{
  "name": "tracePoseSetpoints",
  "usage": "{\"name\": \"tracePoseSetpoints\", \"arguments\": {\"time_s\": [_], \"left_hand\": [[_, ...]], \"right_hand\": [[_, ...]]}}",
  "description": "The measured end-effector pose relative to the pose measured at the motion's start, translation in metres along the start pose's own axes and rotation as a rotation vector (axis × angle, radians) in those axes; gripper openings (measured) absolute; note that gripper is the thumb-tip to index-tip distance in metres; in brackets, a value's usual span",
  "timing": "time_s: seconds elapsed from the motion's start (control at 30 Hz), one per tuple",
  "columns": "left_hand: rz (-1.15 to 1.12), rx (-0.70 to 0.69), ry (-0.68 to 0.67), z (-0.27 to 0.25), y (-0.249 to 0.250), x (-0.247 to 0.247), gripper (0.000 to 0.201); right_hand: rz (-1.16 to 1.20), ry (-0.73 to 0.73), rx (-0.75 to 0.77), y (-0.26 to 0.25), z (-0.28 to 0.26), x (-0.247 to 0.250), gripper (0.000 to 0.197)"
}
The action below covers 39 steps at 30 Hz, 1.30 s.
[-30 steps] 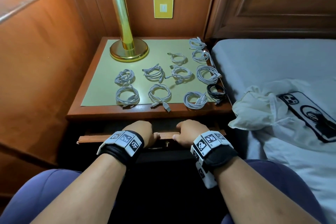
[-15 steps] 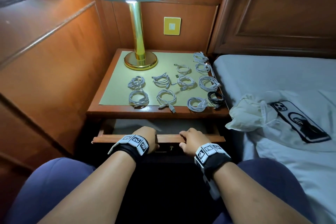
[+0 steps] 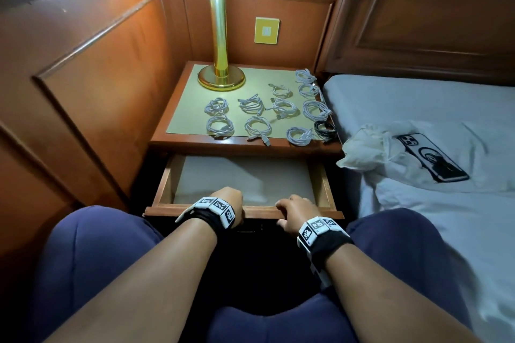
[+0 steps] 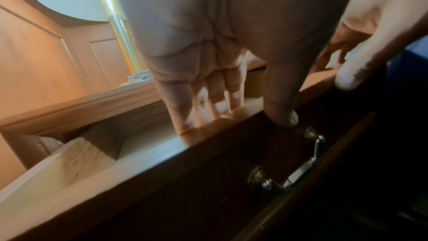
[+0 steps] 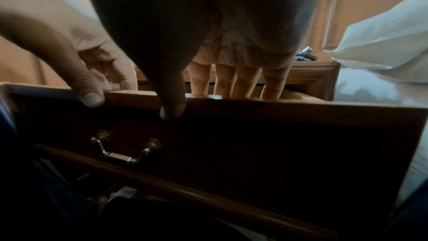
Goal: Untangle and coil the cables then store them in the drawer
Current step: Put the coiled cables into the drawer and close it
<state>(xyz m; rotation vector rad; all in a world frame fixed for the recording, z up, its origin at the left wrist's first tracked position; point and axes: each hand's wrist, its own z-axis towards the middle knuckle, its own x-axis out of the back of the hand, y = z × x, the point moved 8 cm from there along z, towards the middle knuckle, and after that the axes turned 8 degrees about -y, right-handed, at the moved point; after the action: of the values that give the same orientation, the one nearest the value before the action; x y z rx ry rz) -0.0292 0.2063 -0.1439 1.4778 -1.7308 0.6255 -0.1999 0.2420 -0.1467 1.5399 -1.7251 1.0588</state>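
Several coiled white cables (image 3: 257,127) and one black coil (image 3: 324,128) lie on the nightstand top (image 3: 195,140). Below it the wooden drawer (image 3: 326,189) stands pulled out, its pale lined floor bare. My left hand (image 3: 230,199) grips the drawer's front edge (image 3: 260,211), fingers hooked inside and thumb on the dark front face (image 4: 231,162). My right hand (image 3: 294,210) grips the same edge a little to the right, fingers (image 5: 245,83) over the rim, thumb outside. A brass pull handle (image 4: 289,162) (image 5: 126,150) hangs on the front below the thumbs.
A brass lamp (image 3: 220,75) with a white shade stands at the nightstand's back left. The bed (image 3: 418,108) lies right, with a crumpled white cloth (image 3: 370,147) and a phone (image 3: 433,157). Wood panelling (image 3: 83,92) closes the left side. My knees flank the drawer.
Both hands have pulled the drawer out towards me, from a narrow gap to well out, so its lined floor now shows. The cables have not moved.
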Motion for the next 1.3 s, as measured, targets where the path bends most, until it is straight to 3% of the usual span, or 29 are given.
{"name": "tracePoseSetpoints", "arguments": {"time_s": [0.27,0.43,0.53,0.67,0.73,0.8,0.9,1.0,1.1,1.2,1.3], "left_hand": [[0.015,0.002,-0.062,-0.018,-0.001,-0.016,0.019],[0.026,0.0,-0.036,-0.018,-0.005,-0.01,0.034],[0.036,-0.025,-0.106,-0.016,-0.005,-0.002,0.049],[-0.21,-0.069,-0.219,-0.013,-0.025,0.038,0.049],[-0.332,-0.085,-0.098,-0.009,-0.034,0.081,0.045],[-0.372,-0.069,0.144,-0.006,-0.05,0.13,0.042],[-0.464,0.087,0.414,0.003,-0.098,0.168,0.043],[-0.498,0.189,0.386,0.023,-0.12,0.17,0.048],[-0.471,0.126,0.377,0.043,-0.104,0.179,0.056],[-0.415,0.098,0.34,0.059,-0.088,0.177,0.055],[-0.257,0.171,0.232,0.073,-0.081,0.162,0.047]], "right_hand": [[0.038,-0.054,-0.017,-0.009,-0.02,-0.006,0.039],[0.039,-0.12,-0.042,-0.017,-0.01,-0.002,0.039],[0.087,-0.147,-0.028,-0.022,-0.004,0.012,0.044],[0.228,-0.105,0.063,-0.036,0.004,0.063,0.049],[0.235,-0.061,0.113,-0.045,0.008,0.095,0.048],[0.206,0.003,0.137,-0.045,0.017,0.127,0.046],[0.243,0.052,0.094,-0.03,0.041,0.153,0.046],[0.32,0.11,0.033,-0.023,0.069,0.166,0.051],[0.266,0.149,0.043,-0.035,0.091,0.171,0.057],[0.188,0.068,0.033,-0.044,0.109,0.161,0.064],[0.149,-0.006,0.013,-0.043,0.124,0.145,0.069]]}}
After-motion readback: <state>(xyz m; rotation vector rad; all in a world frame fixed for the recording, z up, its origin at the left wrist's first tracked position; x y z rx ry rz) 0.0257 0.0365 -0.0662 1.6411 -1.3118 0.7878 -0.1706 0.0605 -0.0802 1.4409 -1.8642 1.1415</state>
